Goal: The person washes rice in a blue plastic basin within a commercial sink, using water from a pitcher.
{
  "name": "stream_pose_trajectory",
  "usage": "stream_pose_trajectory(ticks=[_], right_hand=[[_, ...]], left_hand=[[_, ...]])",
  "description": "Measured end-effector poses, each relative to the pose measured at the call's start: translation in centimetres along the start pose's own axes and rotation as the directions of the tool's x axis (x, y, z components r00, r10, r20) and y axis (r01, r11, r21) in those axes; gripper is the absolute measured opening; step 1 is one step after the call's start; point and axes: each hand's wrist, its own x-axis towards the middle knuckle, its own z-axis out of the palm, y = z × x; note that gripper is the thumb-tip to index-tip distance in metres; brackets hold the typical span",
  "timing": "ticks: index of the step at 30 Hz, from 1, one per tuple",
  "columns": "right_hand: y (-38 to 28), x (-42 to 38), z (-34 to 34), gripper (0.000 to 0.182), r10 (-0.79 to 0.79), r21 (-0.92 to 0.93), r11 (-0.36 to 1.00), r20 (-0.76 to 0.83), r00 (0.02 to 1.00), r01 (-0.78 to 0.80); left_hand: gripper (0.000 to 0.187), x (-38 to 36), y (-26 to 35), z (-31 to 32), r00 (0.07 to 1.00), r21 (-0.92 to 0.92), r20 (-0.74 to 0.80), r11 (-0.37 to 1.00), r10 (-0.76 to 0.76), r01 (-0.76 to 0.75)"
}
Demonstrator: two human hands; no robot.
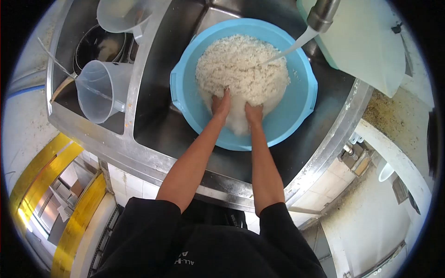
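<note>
A light-blue plastic basin stands in the metal sink with a mound of white rice and cloudy water. My left hand is pushed into the near left edge of the mound; its thumb stands apart from the other fingers, whose tips are buried. Close by on the right, my right hand is sunk in the rice and water, so its fingers are mostly hidden. From the metal tap a stream of water runs down onto the right side of the rice.
Left of the basin, a clear plastic jug lies tilted in a second sink compartment, near a dark pot and another clear plastic container. A pale green board or sheet leans at the upper right. The sink's metal rim runs before me.
</note>
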Motion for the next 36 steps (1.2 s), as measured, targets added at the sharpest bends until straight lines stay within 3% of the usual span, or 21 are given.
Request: stream_pose_trajectory(ticks=[1,5,6,8,9,11,12,13,14,15,16,17,21,23,24,25,27,29,33,35,36], right_hand=[[1.1,0.4,1.6,0.085,-0.015,0.006,1.0,-0.002,1.0,0.015],[-0.9,2.0,1.8,0.059,0.077,0.564,0.783,0.33,0.941,-0.262],[-3.0,1.0,0.3,0.049,0.076,0.656,0.634,0.475,0.877,-0.41],[-9.8,-3.7,-4.3,0.058,-0.127,0.853,0.429,0.384,0.915,-0.298],[-10.3,-3.5,-5.4,0.057,-0.166,0.844,0.472,0.368,0.915,-0.254],[-10.8,-2.4,-7.2,0.057,-0.209,0.837,0.508,0.349,0.913,-0.204],[-11.0,-2.2,-7.7,0.059,-0.258,0.694,0.717,0.165,0.952,0.074],[-11.1,-1.8,-8.2,0.062,-0.355,0.438,0.84,-0.003,0.935,0.32],[-10.1,-0.6,-8.7,0.062,-0.358,0.441,0.837,-0.003,0.934,0.322],[-7.9,1.3,-8.8,0.07,-0.506,-0.049,0.863,-0.103,0.856,0.504],[-6.0,2.5,-8.4,0.078,-0.659,-0.535,0.671,-0.11,0.744,0.514],[-4.9,2.3,-7.8,0.078,-0.657,-0.531,0.673,-0.11,0.746,0.514],[-1.4,0.9,-4.5,0.1,-0.327,-0.541,0.806,-0.067,0.943,0.241],[-1.6,0.1,-3.3,0.089,-0.066,-0.211,0.975,0.014,0.998,0.068],[0.2,1.5,-2.4,0.089,-0.076,-0.209,0.975,0.009,0.997,0.076],[2.8,3.6,-1.3,0.084,-0.025,0.064,0.998,0.114,0.993,0.018],[2.2,2.8,-1.7,0.076,0.041,0.495,0.845,0.318,0.947,-0.203],[-5.8,-3.7,-5.1,0.07,0.068,0.716,0.519,0.509,0.858,-0.466],[-8.8,-4.6,-9.2,0.068,-0.114,0.863,0.34,0.432,0.895,-0.373],[-9.8,-3.8,-10.4,0.069,-0.066,0.726,0.686,0.12,0.991,-0.042],[-10.0,-3.3,-10.9,0.069,-0.073,0.731,0.681,0.119,0.99,-0.038]], left_hand=[[0.087,-0.4,0.2,-0.4,0.992,-0.131,0.117,0.99,-0.043,0.058],[0.086,-0.7,0.9,-1.9,0.806,-0.493,0.591,0.774,-0.038,0.398],[0.086,-0.4,1.5,-2.1,0.807,-0.49,0.589,0.775,-0.043,0.399],[0.077,-0.5,3.1,-2.3,0.762,-0.724,0.622,0.505,0.181,0.47],[0.077,-1.0,4.0,-2.6,0.761,-0.72,0.626,0.499,0.168,0.482],[0.071,-1.8,6.2,-3.6,0.89,-0.879,0.38,0.4,0.253,0.261],[0.071,-1.4,6.1,-3.9,0.89,-0.878,0.379,0.403,0.254,0.259],[0.071,-0.8,5.7,-4.2,0.973,-0.741,0.117,0.67,0.2,-0.048],[0.071,-0.2,5.2,-4.4,0.958,-0.435,-0.162,0.854,0.236,-0.284],[0.071,0.1,4.7,-4.8,0.956,-0.434,-0.166,0.853,0.241,-0.291],[0.074,0.1,3.9,-5.3,0.938,-0.244,-0.138,0.908,0.316,-0.342],[0.078,0.5,3.1,-5.4,0.92,-0.043,-0.095,0.922,0.381,-0.386],[0.085,1.7,-0.1,-2.4,0.986,-0.083,-0.029,0.983,0.162,-0.164],[0.088,-0.5,0.2,-2.2,0.868,-0.409,0.492,0.864,-0.063,0.295],[0.088,0.5,-0.7,-1.3,0.868,-0.413,0.493,0.864,-0.052,0.287],[0.09,2.6,-2.5,0.3,0.825,-0.415,0.562,0.842,-0.062,0.346],[0.092,3.1,-2.5,1.2,0.773,-0.408,0.63,0.816,-0.074,0.41],[0.09,-0.1,1.7,-0.8,0.662,-0.574,0.745,0.587,0.084,0.571],[0.086,-2.6,7.0,-4.2,0.747,-0.704,0.642,0.517,0.173,0.486],[0.08,-1.6,8.1,-6.2,0.941,-0.65,0.325,0.745,0.094,0.15],[0.08,-0.1,6.8,-6.7,0.941,-0.65,0.321,0.747,0.102,0.141]])
